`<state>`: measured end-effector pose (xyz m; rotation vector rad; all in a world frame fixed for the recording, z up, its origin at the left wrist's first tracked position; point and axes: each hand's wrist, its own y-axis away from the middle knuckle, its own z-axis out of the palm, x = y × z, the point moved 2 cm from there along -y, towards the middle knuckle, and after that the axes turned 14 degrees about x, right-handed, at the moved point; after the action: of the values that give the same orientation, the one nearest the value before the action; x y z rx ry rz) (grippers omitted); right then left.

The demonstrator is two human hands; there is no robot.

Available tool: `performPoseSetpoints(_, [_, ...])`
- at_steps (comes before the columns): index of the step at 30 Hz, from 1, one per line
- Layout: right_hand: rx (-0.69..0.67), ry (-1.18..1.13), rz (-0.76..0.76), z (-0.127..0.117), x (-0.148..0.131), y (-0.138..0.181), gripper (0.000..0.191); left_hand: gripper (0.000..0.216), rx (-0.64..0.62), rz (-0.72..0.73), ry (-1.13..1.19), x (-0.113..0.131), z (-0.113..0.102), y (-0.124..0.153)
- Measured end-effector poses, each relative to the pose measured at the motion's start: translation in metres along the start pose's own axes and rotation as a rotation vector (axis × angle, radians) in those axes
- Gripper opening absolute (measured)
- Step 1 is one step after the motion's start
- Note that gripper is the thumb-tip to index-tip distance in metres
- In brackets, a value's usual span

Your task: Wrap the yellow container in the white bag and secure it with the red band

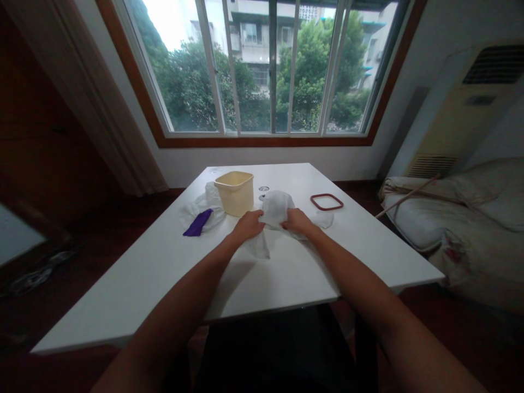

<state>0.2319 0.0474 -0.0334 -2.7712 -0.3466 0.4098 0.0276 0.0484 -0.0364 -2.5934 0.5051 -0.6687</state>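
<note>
- The person's left hand (249, 222) and right hand (298, 221) work over a white worktop (282, 278), gripping one thin, translucent white bag (276, 203) between them.
- The left hand pinches the bag's side at nine o'clock, thumb and fingers closed on the film.
- The right hand pinches the opposite side at three o'clock, its fingers curled inward (the fingertips are partly hidden in the folds).
- The bag bulges up between the hands, and loose film trails over the worktop towards seven o'clock.
- Taking the bag as the clock's centre, a cream bin (238, 197) stands upright at ten o'clock, close to the left hand.
- At nine o'clock, a piece of purple material (198, 222) lies on crumpled, clear-white plastic (215, 218), just beside the bin.
- Between two and three o'clock, a reddish-brown frame (329, 208), square with rounded corners, lies flat, apart from the right hand.
- Beyond the worktop, a wide window (271, 71) fills twelve o'clock.
</note>
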Motion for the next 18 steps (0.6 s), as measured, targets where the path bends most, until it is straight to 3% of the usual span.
performPoseSetpoints(2, [0.029,0.037,0.016,0.004,0.002,-0.003,0.037,0.018,-0.047,-0.065,-0.029,-0.004,-0.003,-0.003])
performPoseSetpoints(5, [0.064,0.106,0.073,0.01,0.005,-0.008,0.032,0.028,-0.205,-0.21,0.087,-0.012,-0.009,-0.006])
performPoseSetpoints(8, [0.086,0.16,0.133,0.015,0.008,-0.012,0.031,0.034,-0.409,-0.452,0.531,-0.015,-0.011,-0.003])
performPoseSetpoints(10, [0.102,0.177,0.159,0.017,0.007,-0.014,0.031,0.037,-0.448,-0.558,0.776,-0.013,-0.009,-0.001])
performPoseSetpoints(15, [0.131,0.131,0.152,0.011,-0.003,-0.011,0.03,0.032,-0.144,-0.675,1.303,0.007,-0.002,-0.004])
performPoseSetpoints(18, [0.144,-0.115,0.147,0.007,-0.01,-0.005,0.039,0.043,-0.025,-0.651,1.463,0.021,0.0,-0.005])
